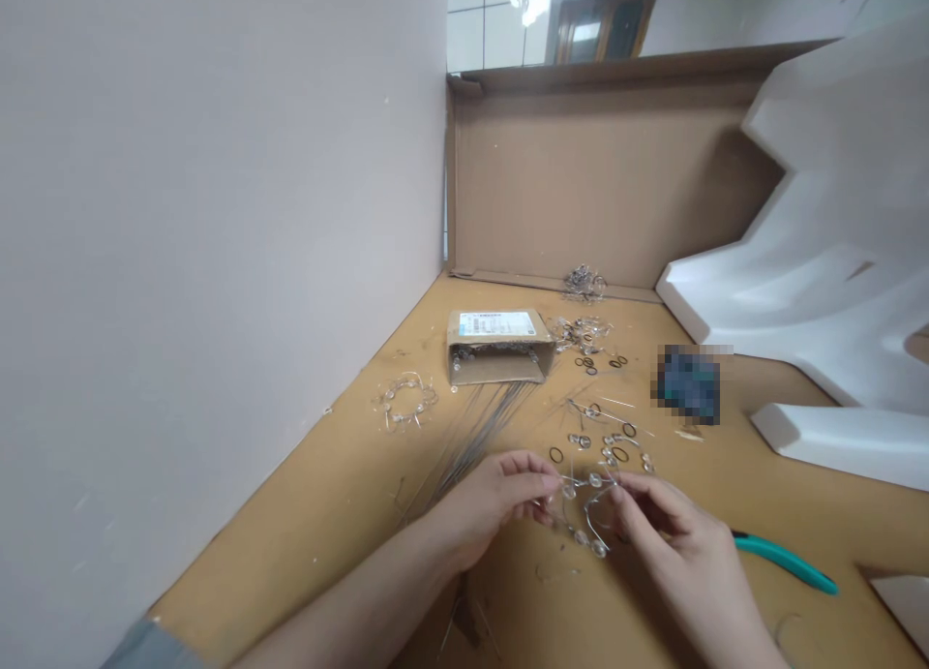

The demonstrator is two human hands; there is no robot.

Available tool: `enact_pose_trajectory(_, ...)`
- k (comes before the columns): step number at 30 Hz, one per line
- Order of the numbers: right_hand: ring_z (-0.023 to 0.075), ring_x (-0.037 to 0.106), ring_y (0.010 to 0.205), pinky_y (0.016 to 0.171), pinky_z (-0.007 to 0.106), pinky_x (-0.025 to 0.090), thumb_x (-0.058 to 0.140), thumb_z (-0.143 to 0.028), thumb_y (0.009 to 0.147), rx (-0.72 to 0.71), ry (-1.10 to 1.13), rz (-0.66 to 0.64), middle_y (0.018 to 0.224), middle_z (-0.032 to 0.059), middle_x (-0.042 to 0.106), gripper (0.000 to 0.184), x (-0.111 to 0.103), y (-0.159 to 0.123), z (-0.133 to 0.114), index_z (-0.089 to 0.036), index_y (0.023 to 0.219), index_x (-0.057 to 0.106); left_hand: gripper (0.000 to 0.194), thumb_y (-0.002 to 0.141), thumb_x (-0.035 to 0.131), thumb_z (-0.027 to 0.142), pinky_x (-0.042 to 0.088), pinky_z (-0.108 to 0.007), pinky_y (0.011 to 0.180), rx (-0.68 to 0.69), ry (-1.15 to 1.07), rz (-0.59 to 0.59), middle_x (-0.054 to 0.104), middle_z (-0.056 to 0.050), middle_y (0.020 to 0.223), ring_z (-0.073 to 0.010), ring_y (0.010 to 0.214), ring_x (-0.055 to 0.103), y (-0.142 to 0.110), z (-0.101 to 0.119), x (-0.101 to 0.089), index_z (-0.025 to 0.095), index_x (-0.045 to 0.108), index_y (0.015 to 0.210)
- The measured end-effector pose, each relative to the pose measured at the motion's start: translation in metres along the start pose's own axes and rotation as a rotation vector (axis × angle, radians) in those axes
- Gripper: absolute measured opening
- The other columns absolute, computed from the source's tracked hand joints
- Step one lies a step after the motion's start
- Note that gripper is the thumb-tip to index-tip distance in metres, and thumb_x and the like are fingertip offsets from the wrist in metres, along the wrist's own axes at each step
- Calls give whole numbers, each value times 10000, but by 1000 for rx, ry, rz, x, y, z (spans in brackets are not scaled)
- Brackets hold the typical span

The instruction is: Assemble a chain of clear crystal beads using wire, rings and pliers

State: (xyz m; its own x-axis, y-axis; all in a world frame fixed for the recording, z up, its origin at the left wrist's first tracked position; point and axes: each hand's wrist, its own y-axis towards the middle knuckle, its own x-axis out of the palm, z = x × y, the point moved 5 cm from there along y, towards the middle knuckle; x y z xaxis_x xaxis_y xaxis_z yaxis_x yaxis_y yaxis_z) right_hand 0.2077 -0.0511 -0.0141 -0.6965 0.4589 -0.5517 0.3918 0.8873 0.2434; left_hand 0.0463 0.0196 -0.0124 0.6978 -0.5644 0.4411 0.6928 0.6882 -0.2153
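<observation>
A loop of silvery wire with clear beads (597, 547) hangs between my two hands. My left hand (500, 495) pinches its left side, fingers closed. On the other side, the thumb and fingers of my right hand (674, 529) are closed on the wire near the top of the loop. Just beyond my hands lie small dark rings (555, 454) and loose beaded wire pieces (639, 446). Teal-handled pliers (788, 559) lie right of my right hand, their head hidden behind it. A bundle of straight thin wires (483, 427) lies beyond my left hand.
A small cardboard box (500, 328) with its open side facing me holds clear beads. Left of it lies a beaded wire ring (406, 401). Tangled wire piles (584, 282) sit farther back. Large cardboard (602, 175) and white foam (834, 446) border the tabletop (326, 514).
</observation>
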Motion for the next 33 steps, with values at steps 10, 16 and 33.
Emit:
enact_pose_trajectory(10, 151, 586, 476, 502, 279, 495, 658, -472, 676, 299, 556, -120, 626, 6, 641, 303, 12, -1, 3, -192, 793, 666, 293, 596, 738, 353, 374, -231, 578, 2, 20, 56, 540, 12, 599, -77, 532, 469, 3, -4, -6, 122, 597, 709)
enact_pose_trajectory(16, 157, 566, 526, 535, 277, 479, 632, -487, 694, 222, 424, -114, 613, 16, 641, 291, 9, 0, 0, -197, 712, 653, 267, 645, 702, 362, 357, -217, 552, 43, 23, 78, 534, 8, 599, -78, 536, 460, 3, 0, -8, 120, 607, 703)
enact_pose_trajectory(33, 151, 531, 522, 509, 288, 412, 602, -499, 710, 340, 595, -223, 618, 26, 641, 385, 15, -4, -11, -185, 931, 629, 297, 711, 641, 397, 387, -242, 634, 117, 346, 125, 584, -3, 725, -91, 596, 478, 1, 4, -10, 167, 660, 897)
